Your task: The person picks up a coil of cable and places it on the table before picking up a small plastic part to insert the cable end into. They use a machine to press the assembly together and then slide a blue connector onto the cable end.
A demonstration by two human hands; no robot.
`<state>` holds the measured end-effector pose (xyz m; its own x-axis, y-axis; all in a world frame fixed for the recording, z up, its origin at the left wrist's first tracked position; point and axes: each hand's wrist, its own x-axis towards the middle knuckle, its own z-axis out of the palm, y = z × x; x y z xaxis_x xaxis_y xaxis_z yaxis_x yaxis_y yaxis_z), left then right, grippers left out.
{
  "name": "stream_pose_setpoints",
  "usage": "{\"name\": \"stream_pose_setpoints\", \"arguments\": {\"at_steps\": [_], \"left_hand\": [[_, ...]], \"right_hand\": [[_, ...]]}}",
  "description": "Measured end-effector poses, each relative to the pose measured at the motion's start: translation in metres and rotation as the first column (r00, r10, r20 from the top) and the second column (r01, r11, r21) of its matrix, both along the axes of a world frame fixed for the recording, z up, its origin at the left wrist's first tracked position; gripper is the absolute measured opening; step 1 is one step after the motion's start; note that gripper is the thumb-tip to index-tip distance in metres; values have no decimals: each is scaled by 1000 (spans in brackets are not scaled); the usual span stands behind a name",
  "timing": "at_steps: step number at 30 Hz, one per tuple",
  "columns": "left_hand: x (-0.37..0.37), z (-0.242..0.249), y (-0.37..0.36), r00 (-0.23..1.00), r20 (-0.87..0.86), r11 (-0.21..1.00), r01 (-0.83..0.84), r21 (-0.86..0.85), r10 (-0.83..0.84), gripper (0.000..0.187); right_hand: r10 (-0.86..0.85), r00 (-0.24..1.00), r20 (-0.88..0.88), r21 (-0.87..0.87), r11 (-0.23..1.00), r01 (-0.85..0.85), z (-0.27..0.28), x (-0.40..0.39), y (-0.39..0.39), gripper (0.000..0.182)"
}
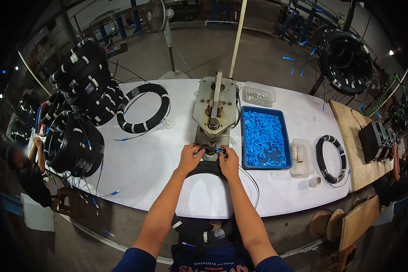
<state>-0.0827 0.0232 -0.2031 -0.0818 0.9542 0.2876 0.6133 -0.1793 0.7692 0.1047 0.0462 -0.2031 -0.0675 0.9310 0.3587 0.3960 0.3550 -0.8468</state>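
Note:
In the head view, a metal bench press with a lever stands upright on the white table, straight ahead of me. My left hand is at the left of the press's lower end, fingers closed together; what they hold is hidden. On the other side, my right hand pinches a small blue fiber-optic connector close to the press tip. A coil of black cable lies below both hands at the base, and part of it is covered by them.
Right of the press are a blue tray of small blue parts, a clear box of small pieces, a plastic container and a cable coil. At left are another coil and stacked coils. Other people sit at both sides.

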Motion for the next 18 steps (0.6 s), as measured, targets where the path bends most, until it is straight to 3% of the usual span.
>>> {"name": "stream_pose_setpoints", "arguments": {"at_steps": [5, 8, 10, 18], "left_hand": [[4, 0, 3, 998, 39, 998, -54, 41, 53, 20], [10, 6, 0, 991, -102, 995, -86, 47, 90, 18], [13, 5, -1, 961, -237, 985, -119, 123, 145, 16], [14, 2, -2, 930, -325, 979, -125, 159, 172, 18]], "right_hand": [[-4, 1000, 8, 25, 1000, 3, -2, 0, 1, 22], [-8, 997, 78, 24, 1000, 6, -2, -2, 2, 17], [-94, 986, 140, 137, 988, 75, 1, -5, 2, 13], [-111, 980, 165, 82, 992, 98, 7, -7, 0, 11]]}}
